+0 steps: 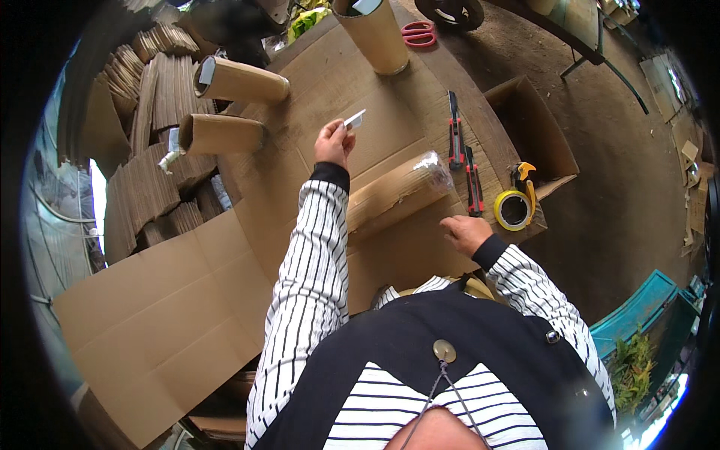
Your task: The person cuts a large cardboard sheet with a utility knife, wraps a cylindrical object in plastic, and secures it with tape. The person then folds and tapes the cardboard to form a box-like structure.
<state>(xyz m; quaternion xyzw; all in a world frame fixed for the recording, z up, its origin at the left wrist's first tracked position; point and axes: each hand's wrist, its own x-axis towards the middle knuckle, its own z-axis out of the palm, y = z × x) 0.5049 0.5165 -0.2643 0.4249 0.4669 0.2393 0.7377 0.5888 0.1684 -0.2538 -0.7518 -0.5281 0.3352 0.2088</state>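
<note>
My left hand [334,142] is closed in a pinch on a small white piece of paper or card [355,119], held up over the flat cardboard on the table. Below it and to the right lies a brown cardboard tube [397,193], its right end wrapped in clear tape or film [433,169]. Just beyond that end hovers my right hand [466,235], fingers loosely bent and a little apart, nothing visible in them. Two red-and-black box cutters [456,133] lie to the right of the tube, and a yellow tape dispenser [513,209] sits close to my right hand.
More cardboard tubes [251,84] lie at the left, and one [375,37] stands at the far edge near red-handled scissors [418,34]. Stacked cardboard [176,90] fills the left side. A cardboard box [536,127] is beyond the table's right edge. A large sheet [161,322] juts out lower left.
</note>
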